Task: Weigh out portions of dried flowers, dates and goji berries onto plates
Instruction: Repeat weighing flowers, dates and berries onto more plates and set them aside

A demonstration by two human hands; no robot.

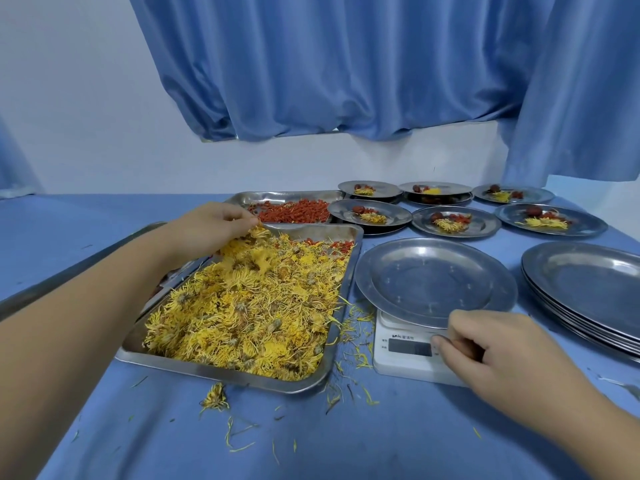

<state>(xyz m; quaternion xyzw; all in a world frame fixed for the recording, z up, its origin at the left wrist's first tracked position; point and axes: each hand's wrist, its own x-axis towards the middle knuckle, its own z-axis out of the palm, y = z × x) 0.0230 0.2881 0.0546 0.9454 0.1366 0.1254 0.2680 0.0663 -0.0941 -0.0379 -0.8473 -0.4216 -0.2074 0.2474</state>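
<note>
Left hand (211, 226) grip pinches a tuft of dried flowers (249, 306) at the far end of their tray (225, 372), right hand (485, 348) curled on nothing, thumb at the scale (408, 348); flowers judged feather-light, brittle, shedding, so take loosely by the heads.

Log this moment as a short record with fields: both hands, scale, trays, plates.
Left: left hand pinches dried flowers at the far end of the flower tray
Right: right hand, fingers curled, one fingertip on the scale beside its display
On scale: empty plate
Display: dark, no reading legible
Far tray: goji berries
Portioned: six filled plates, far right
Spare: plate stack, right edge
</note>
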